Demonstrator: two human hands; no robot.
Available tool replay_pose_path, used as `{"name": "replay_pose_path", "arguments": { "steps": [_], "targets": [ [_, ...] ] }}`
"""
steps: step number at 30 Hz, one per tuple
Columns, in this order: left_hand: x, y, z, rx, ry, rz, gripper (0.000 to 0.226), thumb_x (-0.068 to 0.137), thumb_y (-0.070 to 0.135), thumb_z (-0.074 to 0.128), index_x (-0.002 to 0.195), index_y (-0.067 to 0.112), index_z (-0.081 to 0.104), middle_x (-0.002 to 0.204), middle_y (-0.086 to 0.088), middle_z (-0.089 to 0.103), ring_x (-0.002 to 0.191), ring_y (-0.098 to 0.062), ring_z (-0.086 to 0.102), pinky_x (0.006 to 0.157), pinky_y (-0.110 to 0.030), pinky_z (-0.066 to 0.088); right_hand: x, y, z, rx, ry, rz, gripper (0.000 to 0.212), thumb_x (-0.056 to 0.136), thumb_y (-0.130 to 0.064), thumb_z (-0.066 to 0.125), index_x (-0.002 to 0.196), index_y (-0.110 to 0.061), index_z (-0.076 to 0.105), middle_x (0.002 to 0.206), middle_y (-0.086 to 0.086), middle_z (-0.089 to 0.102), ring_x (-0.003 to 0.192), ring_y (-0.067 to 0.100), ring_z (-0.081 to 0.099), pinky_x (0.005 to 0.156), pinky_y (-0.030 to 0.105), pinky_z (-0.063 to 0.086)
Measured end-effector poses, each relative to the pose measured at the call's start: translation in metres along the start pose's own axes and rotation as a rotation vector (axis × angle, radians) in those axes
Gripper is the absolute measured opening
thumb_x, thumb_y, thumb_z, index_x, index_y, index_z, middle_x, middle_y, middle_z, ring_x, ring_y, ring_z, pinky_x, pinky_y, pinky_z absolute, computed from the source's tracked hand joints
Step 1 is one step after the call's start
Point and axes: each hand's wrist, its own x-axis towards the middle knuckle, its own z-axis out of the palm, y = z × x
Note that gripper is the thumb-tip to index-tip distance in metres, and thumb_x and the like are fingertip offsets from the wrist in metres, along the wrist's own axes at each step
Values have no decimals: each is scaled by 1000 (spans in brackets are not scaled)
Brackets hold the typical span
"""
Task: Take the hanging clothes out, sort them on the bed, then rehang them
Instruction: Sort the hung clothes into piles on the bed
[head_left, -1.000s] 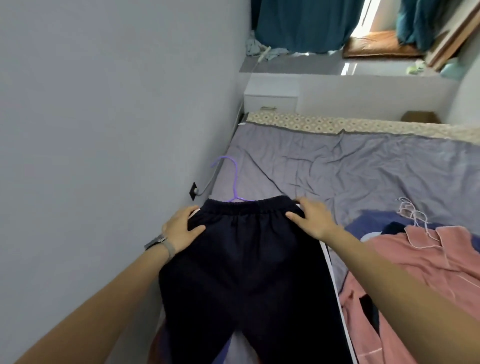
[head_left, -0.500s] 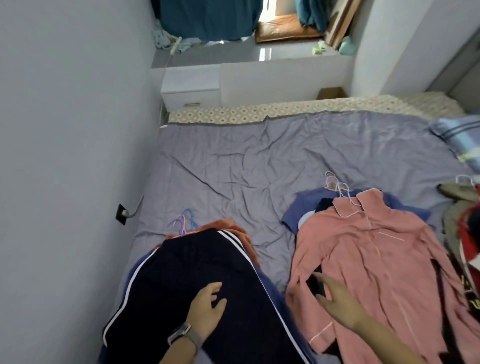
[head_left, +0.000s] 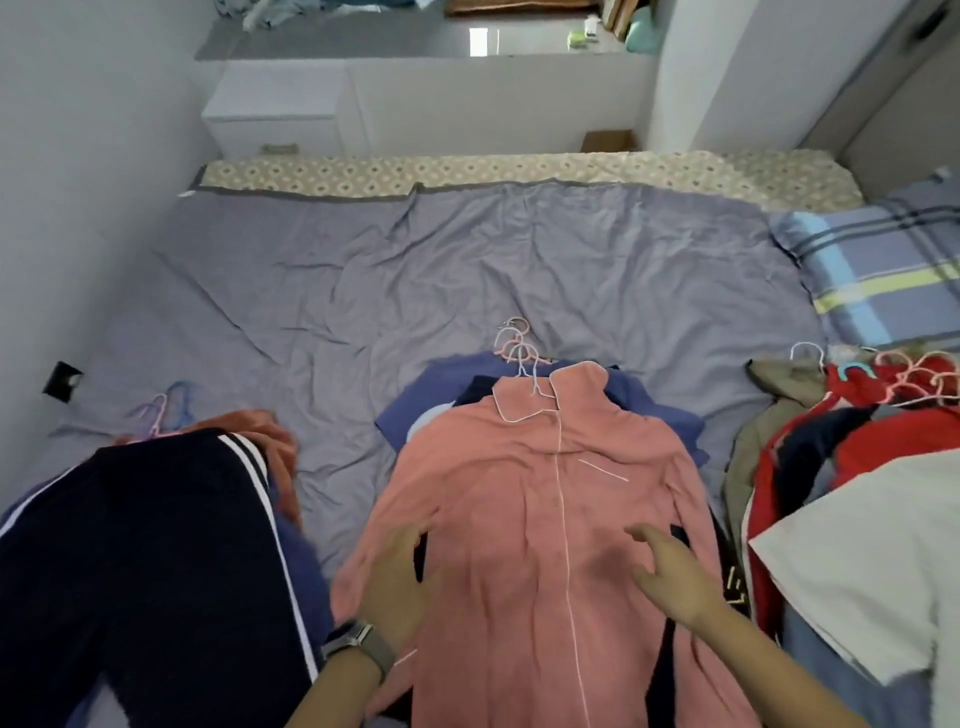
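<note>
Three piles of clothes on hangers lie on the grey-sheeted bed (head_left: 415, 270). A pink pajama shirt (head_left: 535, 499) tops the middle pile, over blue and dark garments, with several hanger hooks (head_left: 517, 345) at its collar. My left hand (head_left: 395, 577) lies with spread fingers on the shirt's left side. My right hand (head_left: 670, 577) rests on its right side, fingers loosely spread. Dark navy trousers with white side stripes (head_left: 150, 561) top the left pile, over an orange garment (head_left: 260, 431).
A third pile of red, olive and white clothes (head_left: 841, 467) with pink hangers lies at the right. A plaid pillow (head_left: 883, 265) sits at the far right. A grey wall (head_left: 78, 208) with a socket borders the bed's left side. A white nightstand (head_left: 275, 114) stands beyond.
Both hands left the navy trousers on the left pile and moved right onto the pink shirt. The view has swung right and down over the bed.
</note>
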Motion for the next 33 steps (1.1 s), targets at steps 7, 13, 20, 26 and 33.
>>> {"name": "replay_pose_path", "arguments": {
  "steps": [7,13,20,26,33],
  "targets": [
    [53,29,61,81,39,19,76,70,58,35,128,12,51,129,-1,52,119,-15,48,106,-22,31,128,41,-33,-186,-295,-27,68,84,-19,63,142,-7,31,143,10,41,130,24,42,102,23,32],
    [58,23,66,39,144,27,44,73,40,50,116,31,47,113,12,53,103,0,49,89,-7,34,244,38,-35,-183,105,16,71,74,-34,69,135,-11,39,133,15,49,121,34,47,102,43,39],
    [65,13,81,42,190,-12,44,73,34,50,116,33,43,112,29,43,105,4,45,89,-3,35,275,31,-11,-289,280,28,63,73,-66,56,100,-9,57,103,14,61,102,38,52,87,46,42],
    [56,42,76,178,289,98,58,80,43,39,135,25,41,137,13,37,131,-7,34,109,-24,26,150,15,-34,-68,365,-349,56,73,-66,47,47,-17,41,45,-4,36,53,16,41,60,18,27],
    [4,68,52,225,122,158,33,77,64,34,96,50,57,97,27,61,99,8,50,96,-34,20,17,38,-53,206,276,-284,85,56,-91,41,47,-7,47,51,6,37,55,19,41,65,32,39]
  ]
}}
